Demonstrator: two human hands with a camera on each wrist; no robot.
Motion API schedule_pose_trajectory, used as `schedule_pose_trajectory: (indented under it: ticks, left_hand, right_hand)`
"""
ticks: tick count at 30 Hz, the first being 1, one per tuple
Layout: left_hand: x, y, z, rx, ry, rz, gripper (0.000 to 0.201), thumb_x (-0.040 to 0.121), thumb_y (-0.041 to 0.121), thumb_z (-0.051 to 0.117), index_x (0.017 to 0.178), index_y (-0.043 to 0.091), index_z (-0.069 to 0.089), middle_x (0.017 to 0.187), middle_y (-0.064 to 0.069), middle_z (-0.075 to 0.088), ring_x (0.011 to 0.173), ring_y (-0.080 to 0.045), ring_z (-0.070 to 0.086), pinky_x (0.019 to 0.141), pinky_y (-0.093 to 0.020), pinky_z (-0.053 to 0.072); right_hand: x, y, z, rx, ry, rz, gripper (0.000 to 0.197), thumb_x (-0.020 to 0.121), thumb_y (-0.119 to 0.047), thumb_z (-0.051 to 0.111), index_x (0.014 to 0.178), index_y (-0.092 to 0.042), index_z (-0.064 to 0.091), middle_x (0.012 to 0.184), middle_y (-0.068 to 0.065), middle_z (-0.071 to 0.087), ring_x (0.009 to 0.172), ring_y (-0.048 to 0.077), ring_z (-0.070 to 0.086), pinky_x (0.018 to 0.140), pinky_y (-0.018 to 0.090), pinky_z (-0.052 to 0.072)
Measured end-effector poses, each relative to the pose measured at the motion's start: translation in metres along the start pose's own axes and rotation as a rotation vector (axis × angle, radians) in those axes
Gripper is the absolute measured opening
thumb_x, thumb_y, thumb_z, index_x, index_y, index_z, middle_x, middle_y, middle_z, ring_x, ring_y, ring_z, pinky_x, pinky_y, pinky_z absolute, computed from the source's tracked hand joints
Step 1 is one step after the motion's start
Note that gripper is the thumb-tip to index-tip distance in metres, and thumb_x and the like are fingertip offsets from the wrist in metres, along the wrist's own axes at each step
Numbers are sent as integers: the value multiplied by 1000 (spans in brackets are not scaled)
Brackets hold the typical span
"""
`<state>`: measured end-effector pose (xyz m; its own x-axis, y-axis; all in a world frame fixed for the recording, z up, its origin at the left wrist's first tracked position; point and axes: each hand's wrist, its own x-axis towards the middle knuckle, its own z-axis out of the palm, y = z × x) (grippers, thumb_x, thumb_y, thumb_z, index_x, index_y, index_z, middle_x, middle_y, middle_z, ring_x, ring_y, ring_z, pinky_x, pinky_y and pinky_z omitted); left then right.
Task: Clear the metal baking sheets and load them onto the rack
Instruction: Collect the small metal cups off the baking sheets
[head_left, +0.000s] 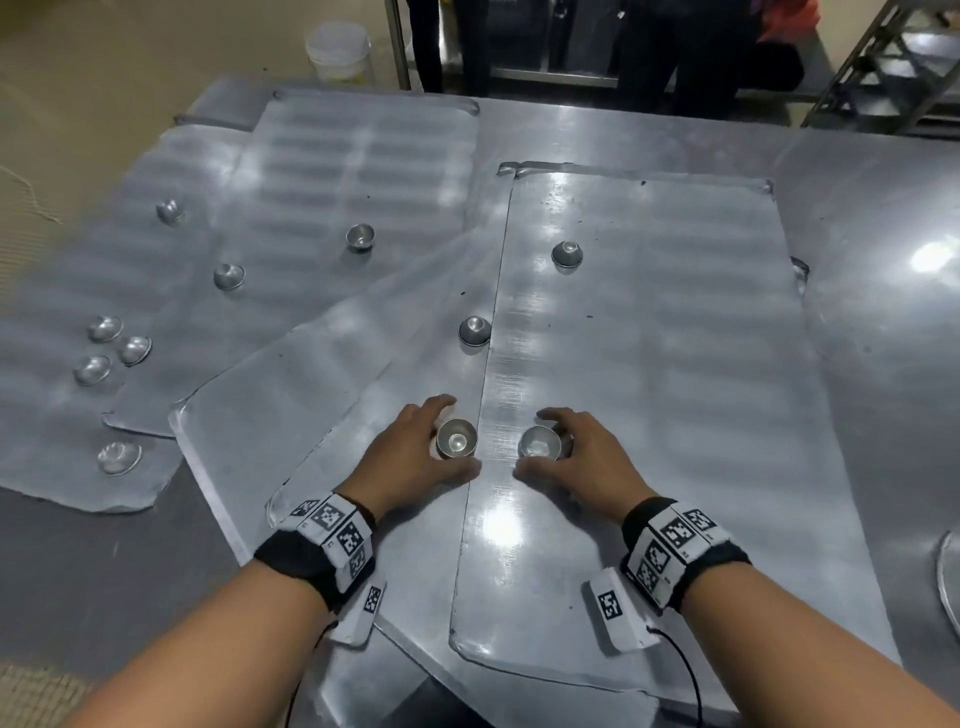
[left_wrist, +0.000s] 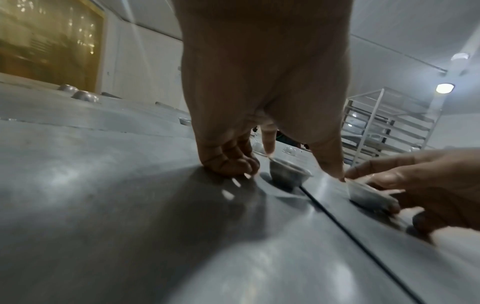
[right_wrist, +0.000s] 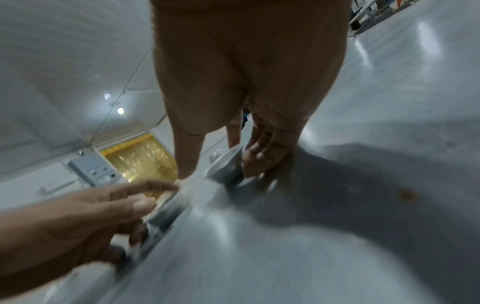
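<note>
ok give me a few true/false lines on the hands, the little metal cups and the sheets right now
1. Each hand is at a small metal cup. True: left hand at one cup, right hand at another cup.
2. The two cups are stacked. False: they stand side by side, apart.
3. The nearest baking sheet carries another cup. True.
4. The left-hand sheets are bare. False: several cups lie there.
5. A rack holds the sheets. False: they lie on the table.

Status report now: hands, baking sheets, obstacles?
Left hand and right hand each closing round a small metal cup. Top baking sheet not cleared. More cups remain.
</note>
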<state>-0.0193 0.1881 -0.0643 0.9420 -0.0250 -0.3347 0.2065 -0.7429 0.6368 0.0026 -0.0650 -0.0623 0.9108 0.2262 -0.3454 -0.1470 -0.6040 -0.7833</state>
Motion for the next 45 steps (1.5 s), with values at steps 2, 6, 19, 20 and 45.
schedule_pose_trajectory:
  ticks: [2, 6, 19, 20, 45]
  left_hand:
    - [6, -1, -8, -31, -39, -42, 72, 75, 66, 74, 137, 38, 49, 118, 11, 57, 104, -7, 58, 89, -27, 48]
    - [27, 3, -36, 5, -104, -69, 44, 84, 59, 71, 120, 38, 60, 99, 11, 65, 92, -2, 61, 80, -20, 47]
    - [133, 34, -36, 236, 2, 27, 76, 92, 50, 65, 156, 37, 27, 102, -7, 61, 99, -27, 61, 83, -33, 44]
    - [135, 35, -34, 272, -7, 20, 73, 93, 50, 64, 155, 37, 29, 107, -10, 60, 104, -30, 59, 85, -33, 43]
    - [148, 11, -27, 280, -29, 150, 48, 98, 45, 55, 142, 31, 41, 118, -12, 51, 98, -36, 60, 81, -33, 44]
  right_hand:
    - [7, 0, -12, 42, -48, 20, 51, 79, -45, 80, 125, -32, 60, 112, -10, 59, 93, -3, 57, 64, 2, 41]
    - [34, 10, -43, -38, -41, 6, 37, 88, -48, 72, 118, -27, 66, 99, -5, 67, 87, 0, 60, 65, 8, 42]
    - [57, 23, -58, -90, -33, -16, 32, 91, -47, 67, 119, -31, 64, 84, -7, 68, 77, -1, 62, 65, 10, 40]
    - [56, 25, -59, -78, -37, -14, 32, 91, -46, 67, 118, -31, 64, 83, -7, 69, 77, -3, 62, 64, 10, 40]
    - [235, -43, -119, -501, 215, 23, 66, 91, -37, 69, 150, -22, 42, 143, 19, 49, 127, 35, 51, 101, 37, 40]
